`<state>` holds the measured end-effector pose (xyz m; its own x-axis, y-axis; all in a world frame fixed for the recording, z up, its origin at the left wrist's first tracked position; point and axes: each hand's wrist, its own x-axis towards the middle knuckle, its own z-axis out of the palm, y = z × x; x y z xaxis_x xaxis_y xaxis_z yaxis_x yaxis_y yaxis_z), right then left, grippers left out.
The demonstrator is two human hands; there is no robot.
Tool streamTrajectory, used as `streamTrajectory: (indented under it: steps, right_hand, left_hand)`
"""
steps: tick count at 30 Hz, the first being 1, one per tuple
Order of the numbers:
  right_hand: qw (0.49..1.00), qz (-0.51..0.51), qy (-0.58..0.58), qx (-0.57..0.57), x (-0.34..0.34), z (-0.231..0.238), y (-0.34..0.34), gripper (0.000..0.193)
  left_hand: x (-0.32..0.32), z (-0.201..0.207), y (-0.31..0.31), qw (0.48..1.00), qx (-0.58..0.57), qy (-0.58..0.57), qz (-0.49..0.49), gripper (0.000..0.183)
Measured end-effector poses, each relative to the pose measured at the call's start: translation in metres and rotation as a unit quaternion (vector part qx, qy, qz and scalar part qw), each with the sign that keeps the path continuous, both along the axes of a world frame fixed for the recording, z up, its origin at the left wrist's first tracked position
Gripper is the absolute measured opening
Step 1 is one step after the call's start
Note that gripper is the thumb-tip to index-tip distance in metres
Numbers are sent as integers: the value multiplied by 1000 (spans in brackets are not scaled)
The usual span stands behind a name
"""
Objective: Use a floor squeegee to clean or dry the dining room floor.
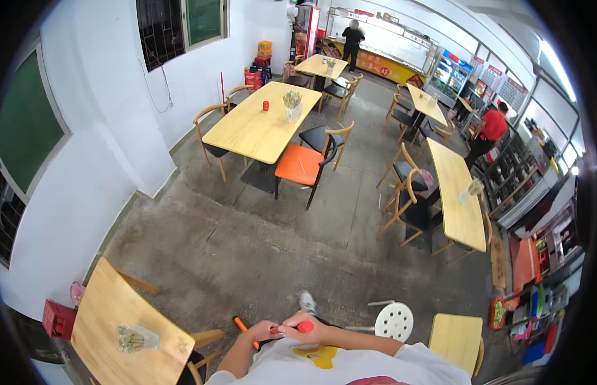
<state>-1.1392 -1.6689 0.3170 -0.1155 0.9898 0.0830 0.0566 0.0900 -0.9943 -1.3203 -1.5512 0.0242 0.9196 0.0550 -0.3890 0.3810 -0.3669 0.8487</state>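
At 6 o'clock, low in the head view, both hands meet close to the person's chest. The right hand [308, 332] is clenched around a red-tipped handle [304, 326]; the left hand [263, 331] grips an orange stick [242, 326] that juts out toward 10 o'clock. Whether the two are one tool I cannot tell. One grey shoe [307, 301] shows just above the hands.

Bare concrete floor [247, 237] fills the middle, the widest open room, running from the hands up toward 12 o'clock. A white wall [86, 179] bounds it from 9 to 11 o'clock.

Six wooden tables show: one at 7 o'clock [112, 321], its edge near the left arm; one small at 5 o'clock [455, 333]; one long at 3 o'clock [455, 192]; one big at 12 o'clock [260, 128]; two farther back. One white stool [394, 321] stands just right of the right arm. One orange chair [299, 165] sits at the big table's near corner, jutting toward the open floor. Two other people stand far off: one in black [353, 38] at a counter, one in red [489, 131] at 2 o'clock.
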Motion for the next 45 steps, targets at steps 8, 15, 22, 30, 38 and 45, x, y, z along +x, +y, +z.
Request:
streamTrajectory:
  steps: [8, 15, 22, 30, 38, 45]
  right_hand:
    - [994, -4, 95, -62, 79, -3, 113, 37]
    - [973, 194, 103, 70, 93, -18, 239, 36]
    - [936, 315, 96, 123, 142, -39, 345, 38]
    - [899, 393, 42, 188, 128, -56, 412, 36]
    - [984, 170, 14, -44, 172, -37, 533, 8]
    - [984, 137, 114, -11, 183, -20, 624, 23]
  left_hand:
    - [59, 25, 85, 995, -57, 43, 73, 34]
    - [21, -36, 174, 957, 63, -67, 276, 29]
    - [56, 41, 250, 885, 69, -2, 461, 19]
    - [72, -20, 294, 779, 133, -122, 601, 28]
    - [114, 5, 437, 903, 121, -8, 411, 24]
    - [133, 45, 569, 951, 130, 38, 278, 29]
